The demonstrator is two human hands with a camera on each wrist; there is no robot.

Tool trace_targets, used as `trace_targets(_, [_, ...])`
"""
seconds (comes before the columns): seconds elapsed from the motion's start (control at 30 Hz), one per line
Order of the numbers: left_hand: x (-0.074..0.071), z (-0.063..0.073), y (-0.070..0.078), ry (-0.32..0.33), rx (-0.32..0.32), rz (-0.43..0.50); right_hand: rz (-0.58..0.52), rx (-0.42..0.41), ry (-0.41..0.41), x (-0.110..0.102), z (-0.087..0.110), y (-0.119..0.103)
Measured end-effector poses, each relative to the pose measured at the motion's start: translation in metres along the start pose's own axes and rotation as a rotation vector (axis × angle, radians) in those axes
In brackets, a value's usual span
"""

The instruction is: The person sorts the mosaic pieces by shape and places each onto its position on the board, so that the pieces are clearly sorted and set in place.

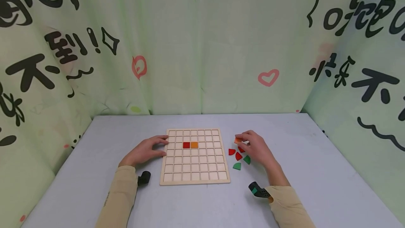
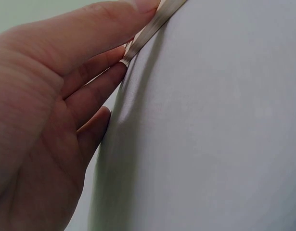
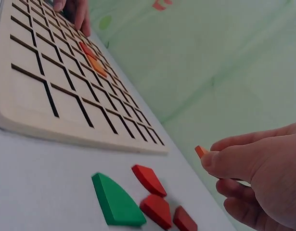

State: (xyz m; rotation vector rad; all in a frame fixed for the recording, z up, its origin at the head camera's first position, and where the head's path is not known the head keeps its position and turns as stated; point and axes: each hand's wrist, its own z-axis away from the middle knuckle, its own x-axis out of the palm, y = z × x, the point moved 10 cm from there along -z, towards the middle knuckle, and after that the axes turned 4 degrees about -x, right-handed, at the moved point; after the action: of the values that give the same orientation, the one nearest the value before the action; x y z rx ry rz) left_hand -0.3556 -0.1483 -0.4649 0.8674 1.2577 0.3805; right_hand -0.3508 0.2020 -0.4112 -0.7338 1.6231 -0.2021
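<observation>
An orange block point(image 3: 199, 150) pokes out from the right hand's point(image 1: 255, 147) pinching thumb and finger. The left hand point(image 1: 146, 151), thumb and fingers apart, touches the board point(image 1: 195, 168).

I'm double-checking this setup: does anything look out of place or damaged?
Nothing stands out. The red tile and orange tile sit neatly in cells of the wooden board, and the loose red pieces and green pieces beside it show no visible damage.

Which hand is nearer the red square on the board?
Left. The left hand touches the left edge of the board, left of the red square; the right hand is beyond the right edge, pinching an orange piece.
</observation>
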Motion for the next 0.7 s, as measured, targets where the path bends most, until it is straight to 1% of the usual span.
trace_targets(0.23, [0.000,0.000,-0.001,-0.002,-0.004,0.006,-0.040,-0.040,-0.086,0.029,-0.014,-0.032])
trace_targets(0.37, [0.000,-0.001,-0.001,-0.004,0.001,0.008,-0.051,-0.106,-0.126,0.045,-0.021,-0.048])
trace_targets(0.47, [0.000,-0.001,-0.001,-0.005,0.002,0.007,-0.033,-0.168,-0.142,0.055,-0.026,-0.058])
trace_targets(0.7, [0.000,-0.001,-0.001,-0.006,-0.006,0.002,-0.031,-0.213,-0.170,0.072,-0.035,-0.073])
